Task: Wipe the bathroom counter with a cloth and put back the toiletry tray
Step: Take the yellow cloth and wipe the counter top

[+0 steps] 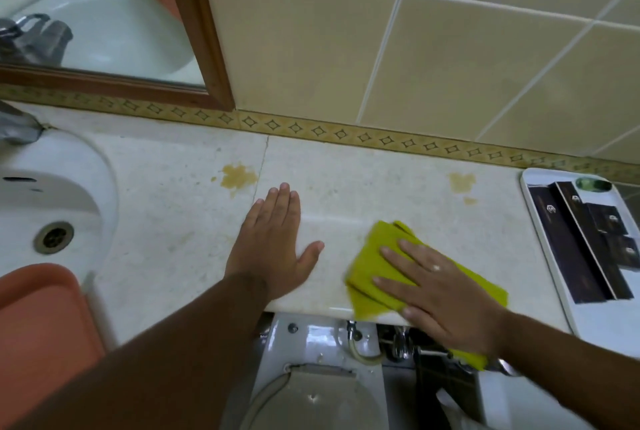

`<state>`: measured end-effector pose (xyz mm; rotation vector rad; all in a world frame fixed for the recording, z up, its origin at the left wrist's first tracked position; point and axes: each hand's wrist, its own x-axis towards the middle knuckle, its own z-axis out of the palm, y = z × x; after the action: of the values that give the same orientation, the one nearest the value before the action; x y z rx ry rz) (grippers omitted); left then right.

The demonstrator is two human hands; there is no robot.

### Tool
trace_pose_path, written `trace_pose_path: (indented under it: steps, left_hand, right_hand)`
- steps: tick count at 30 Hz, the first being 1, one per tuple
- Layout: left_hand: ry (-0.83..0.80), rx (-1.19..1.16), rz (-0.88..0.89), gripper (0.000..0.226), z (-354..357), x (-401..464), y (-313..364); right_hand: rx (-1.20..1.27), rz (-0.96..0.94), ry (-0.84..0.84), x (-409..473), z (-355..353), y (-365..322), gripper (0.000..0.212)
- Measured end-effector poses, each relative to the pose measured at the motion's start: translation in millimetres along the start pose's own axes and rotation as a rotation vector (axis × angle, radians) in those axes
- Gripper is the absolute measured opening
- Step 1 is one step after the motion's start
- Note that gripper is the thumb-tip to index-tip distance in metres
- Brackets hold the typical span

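Two hands: both are laid flat, fingers spread, nothing gripped.
Right hand [446, 294]: pressed palm-down on the folded yellow-green cloth [381, 256] at the front edge of the pale speckled stone bench [173, 214].
Left hand [273, 242]: bare on the bench, just beside the cloth.
Stains: two brownish patches, one [239, 176] beyond the left hand, one [462, 181] beyond the right.
Tray: one white rectangular toiletry tray [543, 242], right of the cloth, long axis front to back, nearer the right hand.
Dark packets: several; an exact count cannot be told.

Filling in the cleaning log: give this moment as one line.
left hand flat on counter | right hand pressing green cloth | two brown stains unwiped | toiletry tray at right
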<state>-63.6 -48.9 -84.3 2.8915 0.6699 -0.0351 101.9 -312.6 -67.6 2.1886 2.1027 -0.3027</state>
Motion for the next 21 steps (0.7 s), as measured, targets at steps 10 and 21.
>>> trace_pose_path:
  steps: [10, 21]
  left_hand:
    - [0.016, 0.032, -0.012, 0.084, -2.3, -2.3, 3.0]
    - [0.002, 0.017, -0.016, 0.08, -0.6, -1.6, 2.6]
  right_hand:
    - [-0.097, 0.213, 0.051, 73.6, -10.8, -17.3, 0.054]
    - [0.053, 0.621, 0.064, 57.4, -23.2, 62.9, 0.057]
